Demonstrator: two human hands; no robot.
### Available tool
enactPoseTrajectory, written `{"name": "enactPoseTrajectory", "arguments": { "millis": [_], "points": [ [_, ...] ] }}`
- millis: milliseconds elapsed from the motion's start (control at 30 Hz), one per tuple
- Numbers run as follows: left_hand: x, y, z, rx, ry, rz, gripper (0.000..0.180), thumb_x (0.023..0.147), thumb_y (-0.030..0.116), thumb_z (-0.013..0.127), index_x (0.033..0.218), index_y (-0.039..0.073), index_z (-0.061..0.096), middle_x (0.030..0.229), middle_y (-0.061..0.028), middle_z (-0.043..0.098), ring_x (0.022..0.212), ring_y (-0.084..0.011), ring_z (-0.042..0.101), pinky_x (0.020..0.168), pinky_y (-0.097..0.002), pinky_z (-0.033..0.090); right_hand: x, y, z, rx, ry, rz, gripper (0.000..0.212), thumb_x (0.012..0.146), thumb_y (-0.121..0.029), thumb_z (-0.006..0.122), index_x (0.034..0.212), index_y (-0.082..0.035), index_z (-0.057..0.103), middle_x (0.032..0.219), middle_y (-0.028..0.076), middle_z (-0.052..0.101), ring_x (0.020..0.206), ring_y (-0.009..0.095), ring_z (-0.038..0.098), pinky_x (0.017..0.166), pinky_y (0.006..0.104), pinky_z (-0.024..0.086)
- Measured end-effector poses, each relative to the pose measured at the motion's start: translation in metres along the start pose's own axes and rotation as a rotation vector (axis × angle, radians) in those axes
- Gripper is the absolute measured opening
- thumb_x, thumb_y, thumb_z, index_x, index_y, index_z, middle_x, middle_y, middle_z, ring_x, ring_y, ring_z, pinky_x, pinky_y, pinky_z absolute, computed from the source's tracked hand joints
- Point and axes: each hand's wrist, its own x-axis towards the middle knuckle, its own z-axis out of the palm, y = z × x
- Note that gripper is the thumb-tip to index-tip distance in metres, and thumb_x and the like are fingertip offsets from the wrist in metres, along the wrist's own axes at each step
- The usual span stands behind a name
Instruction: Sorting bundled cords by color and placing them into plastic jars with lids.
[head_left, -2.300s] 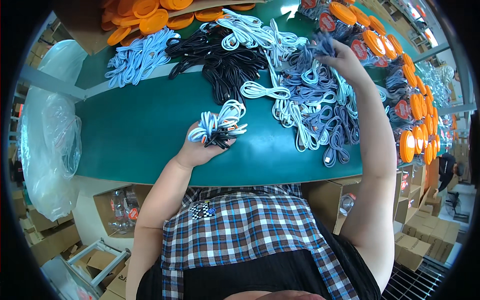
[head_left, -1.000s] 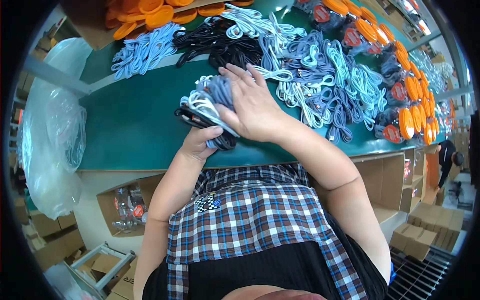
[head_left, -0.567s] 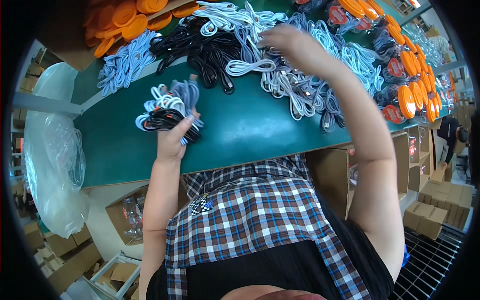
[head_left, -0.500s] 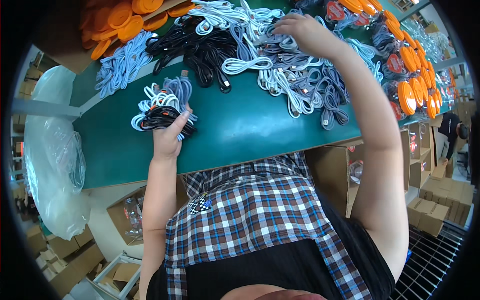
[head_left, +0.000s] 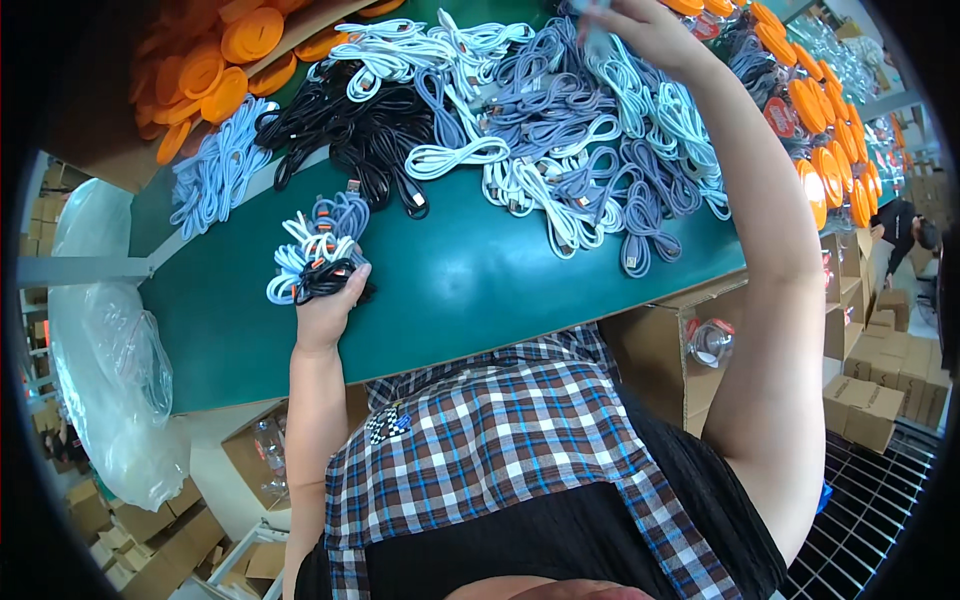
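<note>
My left hand (head_left: 328, 312) is closed around a bunch of coiled charging cables (head_left: 322, 240) in grey, white, pale blue and black, held over the green table. At the top edge, my right hand (head_left: 645, 32) reaches over the far side of the cable piles. Its fingers are smeared by motion and partly cut off. A pale blurred shape shows at its fingertips, and I cannot tell whether it is held. Below that hand lie mint-coloured cables (head_left: 625, 90) and grey cables (head_left: 545, 110). White cables (head_left: 460, 158) and black cables (head_left: 350, 125) spread to the left.
Pale blue cables (head_left: 222, 170) lie beside a carton of orange lids (head_left: 252, 36). Clear jars with orange lids (head_left: 828, 170) line the right side. A plastic bag (head_left: 105, 350) hangs at the left. Cartons (head_left: 650, 350) stand under the table edge (head_left: 470, 352). Another person (head_left: 905, 235) bends at far right.
My right hand has moved farther away, from over the grey cables to the top edge. My left hand keeps its cables and sits slightly lower and farther left in view.
</note>
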Motion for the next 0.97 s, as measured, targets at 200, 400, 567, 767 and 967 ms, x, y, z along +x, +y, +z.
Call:
{"name": "enactPoseTrajectory", "arguments": {
  "millis": [200, 400, 567, 767, 967],
  "points": [
    [0.0, -0.003, -0.002, -0.063, -0.034, -0.013, 0.03, 0.084, -0.002, 0.076, 0.113, -0.001, 0.067, 0.107, -0.0077, 0.072, 0.092, -0.0171, 0.068, 0.082, -0.0279, 0.054, -0.062, 0.018, 0.013, -0.855, 0.341, 0.244, 0.03, 0.088, -0.032, 0.075, 0.103, -0.005, 0.073, 0.084, 0.009, 0.066, 0.071, 0.022, 0.064, 0.069, 0.036, 0.054],
    [-0.001, -0.003, -0.003, -0.067, -0.057, -0.014, 0.032, 0.084, -0.001, 0.076, 0.114, -0.001, 0.066, 0.107, -0.0077, 0.072, 0.092, -0.017, 0.068, 0.083, -0.028, 0.055, -0.073, 0.011, 0.035, -0.792, 0.288, 0.532, 0.032, 0.087, -0.031, 0.073, 0.096, 0.0, 0.068, 0.082, 0.011, 0.067, 0.075, 0.023, 0.064, 0.074, 0.0356, 0.054],
    [0.0, 0.0, -0.003, -0.05, -0.052, -0.001, 0.03, 0.084, -0.001, 0.076, 0.113, -0.001, 0.067, 0.106, -0.0077, 0.072, 0.092, -0.0171, 0.068, 0.082, -0.0283, 0.055, -0.074, 0.011, 0.032, -0.35, 0.44, 0.462, 0.032, 0.087, -0.027, 0.073, 0.101, 0.001, 0.067, 0.089, 0.015, 0.069, 0.08, 0.025, 0.067, 0.077, 0.0361, 0.054],
    [0.0, 0.003, -0.002, -0.07, -0.049, -0.017, 0.027, 0.084, 0.001, 0.078, 0.11, -0.001, 0.068, 0.104, -0.0082, 0.073, 0.091, -0.0172, 0.069, 0.081, -0.0281, 0.055, -0.061, 0.034, 0.046, -0.728, 0.434, 0.388, 0.034, 0.085, -0.021, 0.071, 0.108, 0.002, 0.062, 0.095, 0.018, 0.071, 0.084, 0.034, 0.069, 0.079, 0.0395, 0.055],
    [-0.008, 0.006, -0.005, 0.239, -0.103, -0.2, 0.041, 0.084, 0.0, 0.076, 0.123, 0.002, 0.063, 0.117, -0.0092, 0.07, 0.105, -0.0211, 0.066, 0.094, -0.031, 0.051, -0.057, 0.065, 0.054, -1.095, 0.46, 0.19, 0.047, 0.086, -0.017, 0.069, 0.126, 0.0, 0.053, 0.103, 0.021, 0.069, 0.091, 0.039, 0.067, 0.085, 0.044, 0.054]
  ]
}}
